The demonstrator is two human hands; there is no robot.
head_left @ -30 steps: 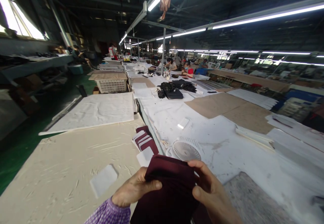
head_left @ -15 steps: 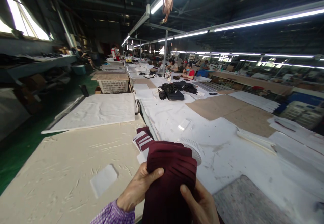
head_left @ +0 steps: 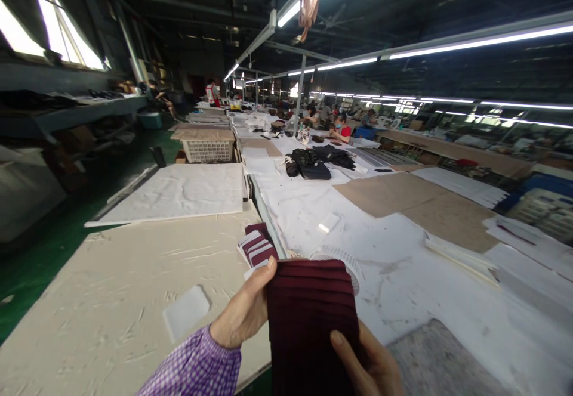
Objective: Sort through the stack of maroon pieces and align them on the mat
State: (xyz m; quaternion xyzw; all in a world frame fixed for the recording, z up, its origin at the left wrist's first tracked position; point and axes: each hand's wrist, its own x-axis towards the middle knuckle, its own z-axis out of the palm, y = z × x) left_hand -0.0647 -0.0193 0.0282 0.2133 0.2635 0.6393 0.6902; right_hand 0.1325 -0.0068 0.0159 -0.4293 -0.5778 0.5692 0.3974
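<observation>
While pinching a folded stack of maroon fabric pieces upright over the table's near edge, left hand and right hand both clamping it (2 loose grips), risking layers fanning and slipping floorward.

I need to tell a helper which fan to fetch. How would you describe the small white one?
On the long white table, look just past the dark red cloth held in both hands. The fan lies flat there, round with a white slatted grille, half hidden by the cloth.
</observation>
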